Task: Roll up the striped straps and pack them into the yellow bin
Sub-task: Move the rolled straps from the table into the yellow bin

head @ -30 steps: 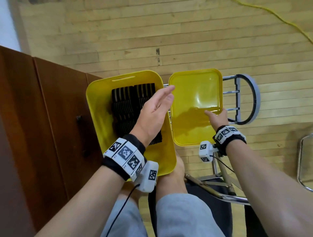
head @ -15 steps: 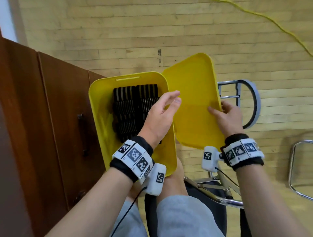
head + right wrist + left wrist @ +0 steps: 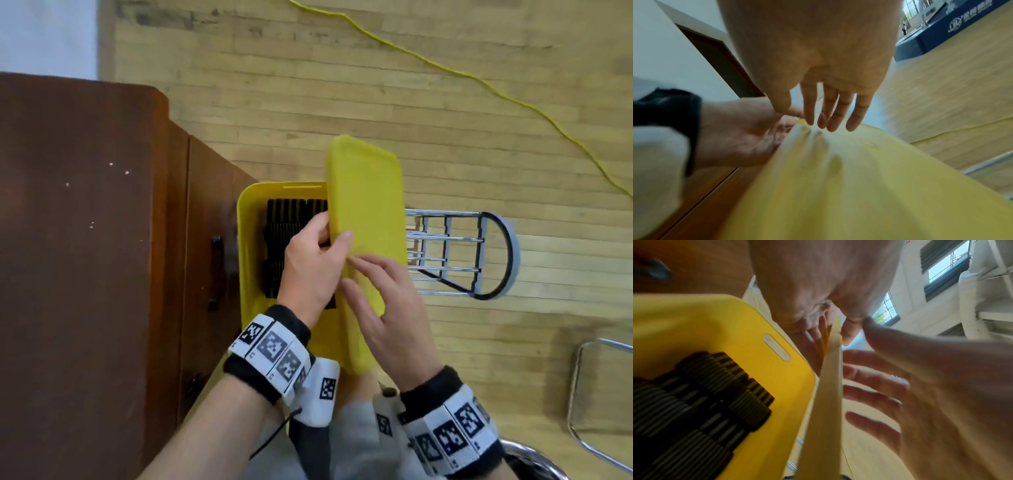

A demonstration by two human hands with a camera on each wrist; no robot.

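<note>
The yellow bin (image 3: 248, 240) holds several rolled black-and-grey striped straps (image 3: 287, 222), packed side by side. Its yellow lid (image 3: 366, 205) stands nearly on edge over the bin's right side. My left hand (image 3: 315, 263) pinches the lid's left edge, thumb on the outer face and fingers behind it. My right hand (image 3: 387, 308) lies with straight fingers on the lid's outer face. The left wrist view shows the straps (image 3: 694, 402), the bin wall (image 3: 735, 337) and the lid edge (image 3: 828, 394). In the right wrist view my right hand's fingertips (image 3: 830, 126) touch the lid (image 3: 838, 178).
A brown wooden cabinet (image 3: 85, 240) stands close on the left of the bin. A chrome rack (image 3: 462, 253) lies on the wood floor to the right. Another chrome frame (image 3: 582, 394) sits at lower right, and a yellow cable (image 3: 479, 82) crosses the floor.
The lid swung up from lying open on the right to standing over the bin. My left hand took hold of its edge. My right hand moved onto its outer face.
</note>
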